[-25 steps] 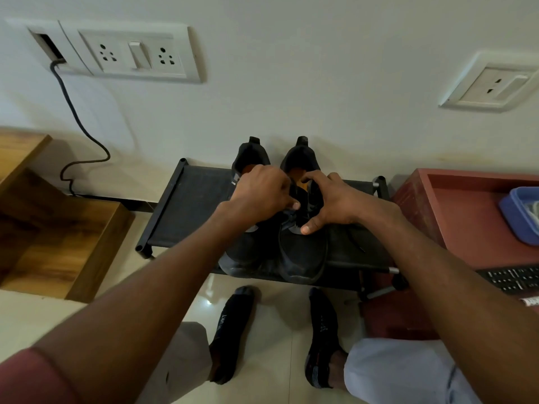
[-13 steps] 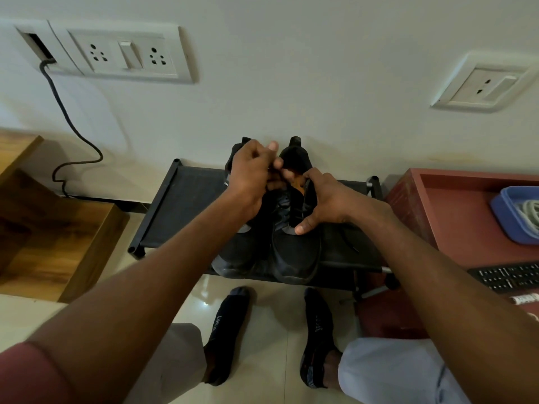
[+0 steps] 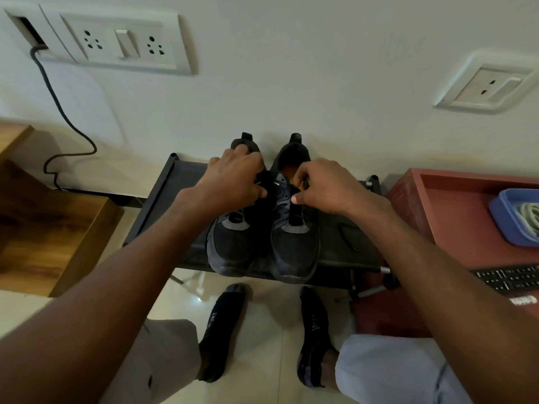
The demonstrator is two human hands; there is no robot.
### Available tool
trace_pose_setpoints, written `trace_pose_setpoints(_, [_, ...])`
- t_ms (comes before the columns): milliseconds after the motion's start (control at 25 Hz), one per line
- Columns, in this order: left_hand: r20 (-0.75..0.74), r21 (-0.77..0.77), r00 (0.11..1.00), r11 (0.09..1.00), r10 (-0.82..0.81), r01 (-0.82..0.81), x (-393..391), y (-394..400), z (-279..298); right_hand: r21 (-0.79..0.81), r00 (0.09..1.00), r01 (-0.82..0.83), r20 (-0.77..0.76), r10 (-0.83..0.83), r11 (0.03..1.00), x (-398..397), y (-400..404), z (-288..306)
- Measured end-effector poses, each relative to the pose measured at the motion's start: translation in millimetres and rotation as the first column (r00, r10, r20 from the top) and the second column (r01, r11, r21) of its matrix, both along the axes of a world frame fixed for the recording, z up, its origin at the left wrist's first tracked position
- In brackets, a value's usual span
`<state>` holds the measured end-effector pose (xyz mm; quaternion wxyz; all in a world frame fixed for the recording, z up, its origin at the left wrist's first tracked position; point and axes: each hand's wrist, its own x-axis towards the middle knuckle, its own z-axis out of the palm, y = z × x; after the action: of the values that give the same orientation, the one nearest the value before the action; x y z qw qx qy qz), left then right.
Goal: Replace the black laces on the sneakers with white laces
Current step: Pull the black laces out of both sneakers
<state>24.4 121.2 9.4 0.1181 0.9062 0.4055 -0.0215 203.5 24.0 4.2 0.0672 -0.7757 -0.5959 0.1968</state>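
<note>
Left hand (image 3: pixel 233 182): fingers curled on left sneaker (image 3: pixel 233 243), at 11 o'clock.
Right hand (image 3: pixel 326 185): pinched right sneaker's (image 3: pixel 294 246) lace.
Writing: too small to read.

Soft, rather dim indoor light leaves the black sneakers (image 3: pixel 262 228) nearly detailless, throws faint shadows on the wall (image 3: pixel 291 83), puts a small glare spot on the floor tiles (image 3: pixel 199 298), while wide-angle distortion bends the edges

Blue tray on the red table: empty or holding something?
Holding something: the blue tray has a pale coiled bundle inside, possibly the white laces; cannot tell for sure.
</note>
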Motion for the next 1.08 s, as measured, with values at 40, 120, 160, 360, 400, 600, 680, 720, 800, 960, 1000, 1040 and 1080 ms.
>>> trace_pose_setpoints(40, [0.014,0.018,0.998,0.998,-0.053,0.053,2.3,-1.7,-1.0,-0.011,1.0,0.017,-0.013,-0.017,1.0,-2.3,-0.2,-1.4])
trace_pose_setpoints(120, [0.018,0.025,0.988,0.988,-0.152,0.151,9.5,-6.3,-11.6,-0.065,0.995,0.049,-0.086,-0.055,0.997,-5.4,-2.3,-7.5])
trace_pose_setpoints(160, [-0.022,0.02,0.981,0.981,-0.192,0.193,14.1,-11.1,-19.1,-0.071,0.989,0.06,-0.13,-0.069,0.996,-6.7,-4.2,-8.6])
trace_pose_setpoints(360, [-0.097,-0.003,0.971,0.975,-0.22,0.221,23.6,-15.3,-44.5,-0.064,0.964,0.119,-0.232,-0.131,0.991,-8.2,-6.5,-3.3])
trace_pose_setpoints(400, [-0.088,-0.005,0.973,0.976,-0.216,0.216,23.6,-15.1,-45.0,-0.056,0.956,0.165,-0.235,-0.174,0.985,-3.7,-8.2,0.6])
trace_pose_setpoints(600, [-0.043,-0.049,0.973,0.973,-0.226,0.224,18.8,-16.9,-45.3,0.09,0.985,0.15,-0.099,-0.141,0.985,14.0,-27.1,15.2])
trace_pose_setpoints(680, [-0.04,-0.057,0.972,0.972,-0.231,0.229,19.6,-16.0,-44.0,0.172,0.999,0.036,-0.001,-0.036,0.985,3.9,-23.0,11.2])
trace_pose_setpoints(720, [-0.039,-0.059,0.972,0.972,-0.232,0.229,19.7,-15.4,-43.9,0.139,0.999,-0.031,0.047,0.024,0.99,-4.0,-18.3,4.2])
trace_pose_setpoints(800, [-0.047,-0.063,0.972,0.972,-0.231,0.228,19.9,-15.5,-43.8,0.028,0.988,-0.101,0.116,0.097,0.994,-17.1,-8.7,-9.0])
trace_pose_setpoints(960, [-0.048,-0.073,0.973,0.972,-0.226,0.222,19.7,-14.2,-45.1,0.129,0.984,0.178,-0.015,-0.177,0.976,-2.2,-4.4,8.0])
trace_pose_setpoints(1000, [-0.047,-0.072,0.973,0.972,-0.226,0.223,19.6,-13.6,-45.7,0.186,0.968,0.251,-0.04,-0.248,0.95,5.2,-8.3,12.7])
trace_pose_setpoints(1040, [-0.05,-0.071,0.972,0.971,-0.23,0.226,20.1,-13.3,-45.5,0.231,0.962,0.27,-0.035,-0.269,0.935,10.9,-13.8,14.8])
trace_pose_setpoints(1080, [-0.052,-0.072,0.971,0.971,-0.232,0.228,20.9,-13.6,-45.0,0.245,0.972,0.231,-0.01,-0.236,0.941,12.4,-19.1,15.2])
